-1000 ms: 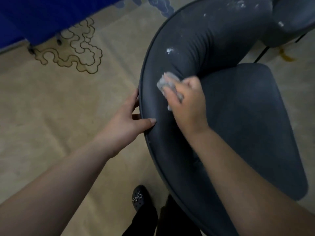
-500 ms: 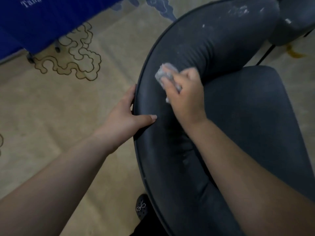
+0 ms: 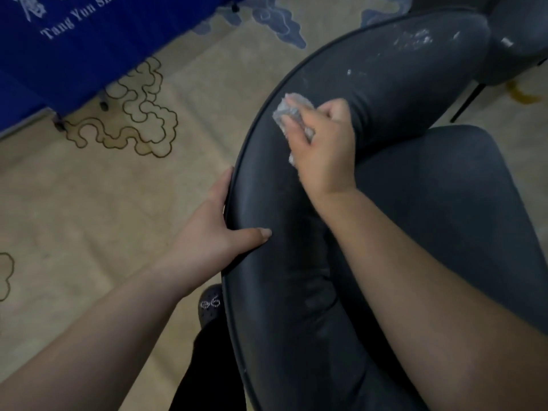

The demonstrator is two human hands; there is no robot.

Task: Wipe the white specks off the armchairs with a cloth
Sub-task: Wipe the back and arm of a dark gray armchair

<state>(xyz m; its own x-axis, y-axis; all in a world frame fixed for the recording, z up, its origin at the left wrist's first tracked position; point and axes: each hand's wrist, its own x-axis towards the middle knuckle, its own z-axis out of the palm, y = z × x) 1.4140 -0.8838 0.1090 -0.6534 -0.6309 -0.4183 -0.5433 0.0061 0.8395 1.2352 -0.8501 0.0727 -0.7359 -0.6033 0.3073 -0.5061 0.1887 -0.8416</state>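
Closest to the camera, a black shoe [image 3: 211, 307] with a sparkly bow stands on the beige carpet [image 3: 89, 203], right beside the back edge of the dark armchair [image 3: 296, 292]. A black trouser leg [image 3: 207, 366] shows below it.

The left hand [image 3: 216, 229] grips the curved back edge of the armchair. Its thumb lies flat on the inner side of the backrest and its fingers wrap around the outer rim.

A bit farther along the backrest, the right hand [image 3: 323, 149] is closed around a crumpled grey cloth [image 3: 289, 111]. The cloth is pressed against the top of the backrest, close to the outer rim. Part of the cloth sticks out past the fingertips.

The seat cushion [image 3: 444, 218] sits to the right of that arm.

Farther up the backrest there are white specks [image 3: 415, 38], a smeared patch near the far end and one small dot nearer the cloth. A second dark armchair [image 3: 519, 40] touches the far end, with a white speck on it too.

At the far left corner hangs a blue cloth [image 3: 89, 40] with white letters. The carpet has brown curly cloud lines [image 3: 139, 120] near it.
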